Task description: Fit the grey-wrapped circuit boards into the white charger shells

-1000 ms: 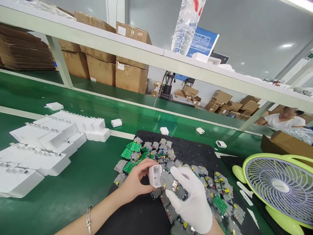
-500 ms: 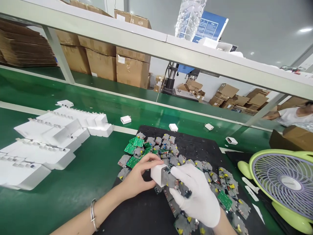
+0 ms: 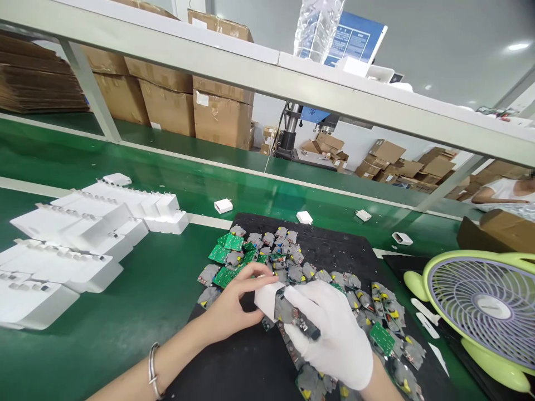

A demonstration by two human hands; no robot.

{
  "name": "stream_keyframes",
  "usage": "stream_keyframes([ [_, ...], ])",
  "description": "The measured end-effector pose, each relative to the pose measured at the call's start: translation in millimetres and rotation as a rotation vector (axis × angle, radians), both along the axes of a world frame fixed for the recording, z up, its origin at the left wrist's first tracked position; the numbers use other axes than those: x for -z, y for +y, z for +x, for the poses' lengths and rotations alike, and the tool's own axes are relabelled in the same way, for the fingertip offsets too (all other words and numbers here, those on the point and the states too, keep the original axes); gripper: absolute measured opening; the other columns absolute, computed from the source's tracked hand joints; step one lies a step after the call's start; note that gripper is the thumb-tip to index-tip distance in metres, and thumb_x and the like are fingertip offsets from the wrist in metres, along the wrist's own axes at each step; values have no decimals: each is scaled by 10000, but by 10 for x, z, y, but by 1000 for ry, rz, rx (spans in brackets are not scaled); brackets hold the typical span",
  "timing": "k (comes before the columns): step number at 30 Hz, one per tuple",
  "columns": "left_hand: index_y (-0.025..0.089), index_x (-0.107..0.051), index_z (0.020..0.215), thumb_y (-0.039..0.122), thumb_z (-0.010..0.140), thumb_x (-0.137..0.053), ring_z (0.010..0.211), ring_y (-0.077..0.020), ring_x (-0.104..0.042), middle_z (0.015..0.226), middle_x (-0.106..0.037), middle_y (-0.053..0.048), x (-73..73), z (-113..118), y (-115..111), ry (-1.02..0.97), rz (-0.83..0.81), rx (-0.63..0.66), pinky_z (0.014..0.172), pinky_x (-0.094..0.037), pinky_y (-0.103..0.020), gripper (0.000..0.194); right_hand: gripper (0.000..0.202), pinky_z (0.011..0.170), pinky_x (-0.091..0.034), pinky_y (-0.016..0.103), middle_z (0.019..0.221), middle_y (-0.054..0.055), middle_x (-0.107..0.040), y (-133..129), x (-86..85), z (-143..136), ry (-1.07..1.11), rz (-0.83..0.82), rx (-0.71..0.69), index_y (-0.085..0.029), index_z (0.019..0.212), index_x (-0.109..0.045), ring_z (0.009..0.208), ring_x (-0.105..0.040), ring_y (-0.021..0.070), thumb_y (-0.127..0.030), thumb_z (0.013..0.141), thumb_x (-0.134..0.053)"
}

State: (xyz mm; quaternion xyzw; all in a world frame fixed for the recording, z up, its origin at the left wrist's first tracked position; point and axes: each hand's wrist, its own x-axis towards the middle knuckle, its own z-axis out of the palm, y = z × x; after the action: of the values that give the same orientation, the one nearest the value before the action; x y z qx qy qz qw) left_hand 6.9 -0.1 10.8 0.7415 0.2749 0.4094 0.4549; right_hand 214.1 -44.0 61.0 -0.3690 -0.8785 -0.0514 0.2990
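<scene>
My bare left hand (image 3: 230, 305) pinches a white plastic charger housing (image 3: 264, 301) between thumb and fingers, its open end facing right. In a white glove, my right hand (image 3: 336, 331) grips a circuit board assembly (image 3: 286, 312) coated in grey compound. The board's left end is at the mouth of the housing; how far inside it reaches, I cannot tell. Below and around both hands, many similar grey-coated circuit boards (image 3: 292, 273), some showing green undersides, lie on a black mat (image 3: 246, 362).
Rows of white housings (image 3: 83, 223) stand on the green bench at left. Single white chargers, one of them a white charger (image 3: 223, 206), lie behind the mat. A green fan (image 3: 489, 312) stands at right. Overhead runs a shelf beam (image 3: 234, 61); a person (image 3: 507, 192) sits far right.
Both hands stay close together, still holding the housing and the board. The gloved fingers have shifted slightly on the board, showing more of its dark right end. The view has moved slightly.
</scene>
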Motion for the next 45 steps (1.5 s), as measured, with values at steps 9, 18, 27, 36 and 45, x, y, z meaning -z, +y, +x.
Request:
stream_keyframes([
  [9,292,-561,1182,75,686,-592,1109,-220,-478,1161,-454,-62,5,-11,21,10,-73,41,957,-403,-338,542,507,808,-473,364,1031,54,-622,7,65,33,91,-26,37,-242,1220,-460,917,-583,198,-184,734,-592],
  [18,269,-548,1199,60,661,-624,1053,-197,-505,1145,-417,-58,59,17,15,-96,-185,125,914,-427,-312,583,519,884,-465,394,1079,61,-617,29,126,107,128,-81,56,-232,1201,-495,984,-580,218,-216,700,-630],
  [27,286,-549,1196,61,667,-630,1039,-183,-495,1134,-410,-52,56,20,22,-128,-170,115,893,-436,-296,580,516,856,-456,380,1080,62,-606,30,150,68,117,-63,41,-237,1213,-475,980,-567,211,-212,718,-619],
  [36,286,-547,1203,71,659,-641,1020,-186,-504,1126,-415,-52,60,12,25,-109,-176,123,857,-455,-291,592,488,832,-442,347,1030,45,-613,46,121,48,158,-101,6,-242,1193,-484,925,-564,182,-207,730,-634],
  [45,268,-605,1091,71,634,-664,1048,-206,-505,1105,-480,-48,32,24,13,-17,-77,-21,863,-436,-287,501,727,933,-383,412,1236,69,-490,27,144,-16,193,-349,29,-297,1332,-355,1113,-467,239,-189,685,-669],
])
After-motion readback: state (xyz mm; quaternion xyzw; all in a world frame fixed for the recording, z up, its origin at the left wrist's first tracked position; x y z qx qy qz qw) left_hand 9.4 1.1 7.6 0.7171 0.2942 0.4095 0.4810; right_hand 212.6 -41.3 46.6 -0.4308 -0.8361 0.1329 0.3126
